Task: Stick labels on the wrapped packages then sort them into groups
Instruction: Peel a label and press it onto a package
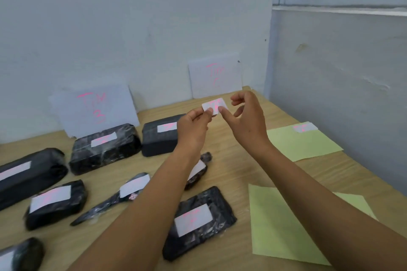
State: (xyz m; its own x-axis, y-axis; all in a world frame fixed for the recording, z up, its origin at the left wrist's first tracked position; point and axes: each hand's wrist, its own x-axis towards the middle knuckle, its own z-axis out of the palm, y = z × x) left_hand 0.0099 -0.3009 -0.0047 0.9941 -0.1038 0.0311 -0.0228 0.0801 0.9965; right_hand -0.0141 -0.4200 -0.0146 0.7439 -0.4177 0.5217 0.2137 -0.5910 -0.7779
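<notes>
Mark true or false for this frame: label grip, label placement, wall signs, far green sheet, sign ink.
1. The left hand pinches a small white label with pink writing. True.
2. That label is already stuck on a package. False: it is held in the air above the table.
3. Two white signs lean against the wall. True.
4. The far green sheet is bare. False: one spare label lies at its far corner.
5. The writing on the signs is blue. False: it is pink.
</notes>
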